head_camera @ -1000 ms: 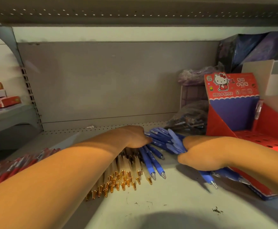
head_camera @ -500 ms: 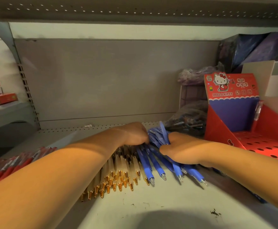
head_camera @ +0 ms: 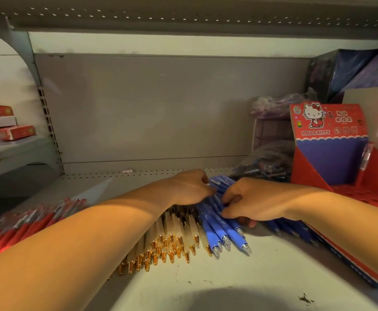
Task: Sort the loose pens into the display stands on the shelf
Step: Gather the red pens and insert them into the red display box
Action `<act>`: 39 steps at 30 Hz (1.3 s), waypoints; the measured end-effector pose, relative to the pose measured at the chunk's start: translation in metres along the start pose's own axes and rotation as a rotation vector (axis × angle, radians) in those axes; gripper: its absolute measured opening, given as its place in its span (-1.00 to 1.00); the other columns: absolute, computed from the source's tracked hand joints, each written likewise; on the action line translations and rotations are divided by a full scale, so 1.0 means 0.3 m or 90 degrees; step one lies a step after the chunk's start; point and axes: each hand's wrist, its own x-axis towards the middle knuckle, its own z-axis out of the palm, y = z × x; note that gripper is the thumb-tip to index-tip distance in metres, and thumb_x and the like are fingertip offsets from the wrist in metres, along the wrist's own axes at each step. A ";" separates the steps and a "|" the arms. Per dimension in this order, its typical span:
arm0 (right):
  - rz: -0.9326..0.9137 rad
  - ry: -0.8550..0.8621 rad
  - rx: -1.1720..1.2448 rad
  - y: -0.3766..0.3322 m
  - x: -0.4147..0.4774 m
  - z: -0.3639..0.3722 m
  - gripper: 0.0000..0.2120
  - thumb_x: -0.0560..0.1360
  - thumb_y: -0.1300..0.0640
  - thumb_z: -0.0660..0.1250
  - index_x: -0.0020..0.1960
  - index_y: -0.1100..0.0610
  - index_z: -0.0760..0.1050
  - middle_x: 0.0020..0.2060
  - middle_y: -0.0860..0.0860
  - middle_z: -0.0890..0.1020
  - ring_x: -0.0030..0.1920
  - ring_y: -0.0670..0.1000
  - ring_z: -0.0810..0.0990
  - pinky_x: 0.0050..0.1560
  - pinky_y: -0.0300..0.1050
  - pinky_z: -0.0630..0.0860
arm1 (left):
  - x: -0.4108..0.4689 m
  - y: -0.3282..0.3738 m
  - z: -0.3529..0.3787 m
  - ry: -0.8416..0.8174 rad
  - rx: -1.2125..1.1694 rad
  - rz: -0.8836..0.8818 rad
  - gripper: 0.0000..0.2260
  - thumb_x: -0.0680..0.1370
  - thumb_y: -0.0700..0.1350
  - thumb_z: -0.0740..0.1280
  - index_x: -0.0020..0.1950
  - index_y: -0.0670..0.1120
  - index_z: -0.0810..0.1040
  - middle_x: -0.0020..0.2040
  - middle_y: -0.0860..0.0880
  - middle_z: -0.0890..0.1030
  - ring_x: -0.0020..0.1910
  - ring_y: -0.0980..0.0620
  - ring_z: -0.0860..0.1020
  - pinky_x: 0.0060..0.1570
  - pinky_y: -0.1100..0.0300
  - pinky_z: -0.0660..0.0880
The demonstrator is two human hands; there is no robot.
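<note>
Blue pens (head_camera: 219,223), one bundle, on shelf (head_camera: 250,277): right hand (head_camera: 253,202) fingers clasped round it, left hand (head_camera: 189,188) fingers curled on its far ends; gold-tipped pens (head_camera: 172,240) alongside; red display stand (head_camera: 309,173) at right

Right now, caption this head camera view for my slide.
Left hand and right hand grip blue pens beside a red display stand.

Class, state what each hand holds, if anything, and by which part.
Both hold the blue pens: the right hand curls round their mid-barrels, the left hand grips near their clip ends.
</note>
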 end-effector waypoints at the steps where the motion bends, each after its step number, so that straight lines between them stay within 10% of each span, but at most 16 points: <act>1: 0.006 -0.015 0.002 0.006 -0.009 0.001 -0.75 0.55 0.06 0.33 0.11 0.21 0.60 -0.06 0.14 0.70 -0.21 -0.02 0.62 -0.12 -0.13 0.63 | 0.004 0.001 0.007 -0.016 0.020 0.002 -0.69 0.62 0.08 0.24 0.29 -0.04 0.47 0.17 -0.04 0.56 0.10 0.01 0.52 0.06 0.10 0.45; 9: -0.032 -0.023 -0.104 -0.026 -0.043 0.018 -0.74 0.59 0.12 0.25 -0.15 0.30 0.50 -0.30 0.13 0.57 -0.27 0.07 0.62 -0.10 0.02 0.57 | 0.010 0.035 0.066 -0.004 0.119 0.001 -0.60 0.66 0.20 0.05 0.32 -0.03 0.42 0.15 -0.09 0.54 0.02 -0.03 0.49 -0.05 0.11 0.36; 13: 0.018 -0.077 0.097 -0.014 -0.062 -0.033 -0.77 0.64 0.09 0.22 -0.10 0.14 0.57 -0.24 0.02 0.66 -0.33 -0.02 0.64 -0.24 -0.12 0.64 | 0.010 0.045 0.075 0.014 0.155 -0.013 -0.56 0.61 0.31 0.03 0.21 0.03 0.46 -0.02 0.00 0.51 -0.05 -0.01 0.50 -0.10 0.10 0.35; 17: 0.051 0.101 0.079 0.009 0.000 -0.124 -0.81 0.60 0.25 0.21 0.02 0.17 0.61 -0.13 0.09 0.71 -0.29 0.02 0.68 -0.31 -0.12 0.64 | 0.001 0.058 0.076 0.067 0.176 -0.018 -0.60 0.46 0.44 0.15 -0.09 0.12 0.38 -0.22 0.11 0.46 -0.22 0.11 0.46 -0.20 0.14 0.31; 26: 0.146 0.023 -0.279 -0.002 0.222 -0.082 -0.66 0.45 -0.18 0.41 -0.26 0.05 0.44 -0.29 0.00 0.54 -0.18 0.04 0.56 -0.07 -0.06 0.53 | -0.053 0.094 0.063 -0.056 0.039 -0.020 -0.64 0.46 0.20 0.28 0.20 0.09 0.48 0.05 0.01 0.57 -0.02 0.02 0.55 -0.11 0.16 0.45; 32: 0.150 -0.057 -0.306 -0.015 0.290 -0.091 -0.66 0.34 -0.20 0.48 -0.12 0.04 0.53 -0.10 0.02 0.61 -0.11 0.04 0.60 -0.12 -0.07 0.53 | -0.102 0.083 0.066 0.011 0.103 -0.033 -0.57 0.52 0.31 0.23 0.32 0.15 0.43 0.29 -0.09 0.38 0.30 -0.13 0.37 0.24 -0.05 0.36; 36: 0.142 -0.086 -0.348 -0.018 0.315 -0.095 -0.62 0.51 -0.10 0.36 0.18 0.15 0.55 0.14 0.09 0.58 0.14 0.12 0.56 0.24 0.04 0.49 | -0.129 0.110 0.063 0.093 0.106 0.083 -0.83 0.58 0.07 0.30 0.13 0.07 0.52 0.14 -0.02 0.42 0.20 -0.07 0.39 0.17 0.05 0.35; 39: 0.134 -0.078 -0.325 -0.014 0.325 -0.101 -0.75 0.53 -0.04 0.34 -0.08 0.17 0.56 0.01 0.12 0.61 0.01 0.11 0.59 0.14 0.02 0.52 | -0.146 0.109 0.055 -0.006 0.091 0.205 -0.77 0.62 -0.14 0.21 0.07 0.06 0.65 0.11 0.03 0.58 0.09 -0.01 0.51 0.12 0.13 0.45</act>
